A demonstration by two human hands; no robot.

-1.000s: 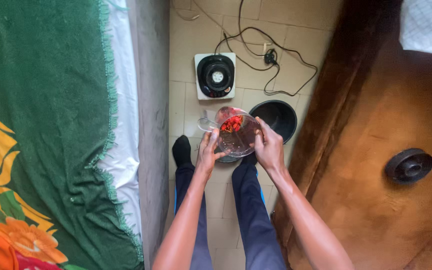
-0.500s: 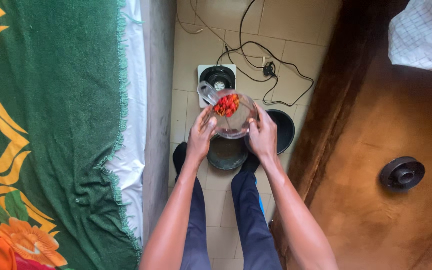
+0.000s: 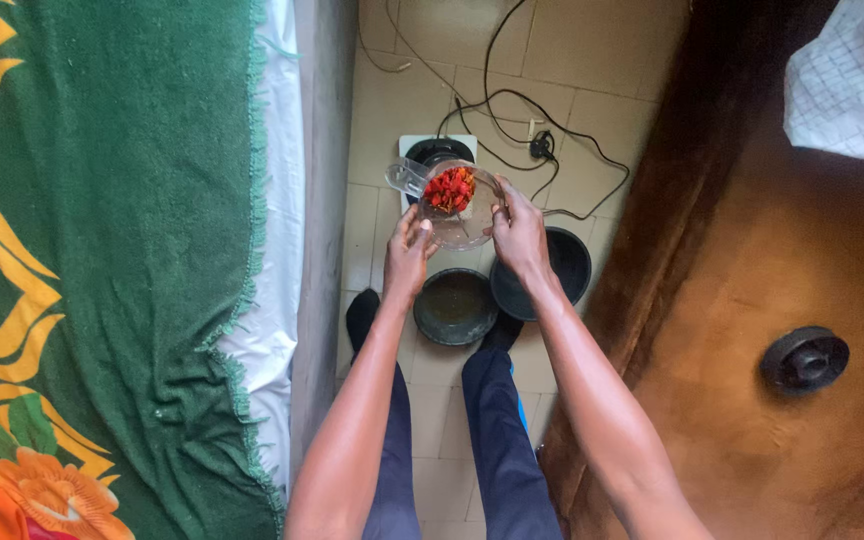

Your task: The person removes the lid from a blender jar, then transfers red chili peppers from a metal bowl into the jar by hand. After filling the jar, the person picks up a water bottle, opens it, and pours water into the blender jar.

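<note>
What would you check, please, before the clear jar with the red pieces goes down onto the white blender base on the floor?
1. Grip: left hand and right hand both hold the clear jar by its sides: ok.
2. Contents: red pieces lie inside the jar, none seen spilled: ok.
3. Alignment: the jar hangs right above the white blender base, hiding its socket: cannot tell.
4. Lid: none on the jar, top open: not ok.
5. Cable: the black cable lies behind the base, away from the hands: ok.
6. Floor space: two dark bowls sit close to the feet: not ok.
</note>
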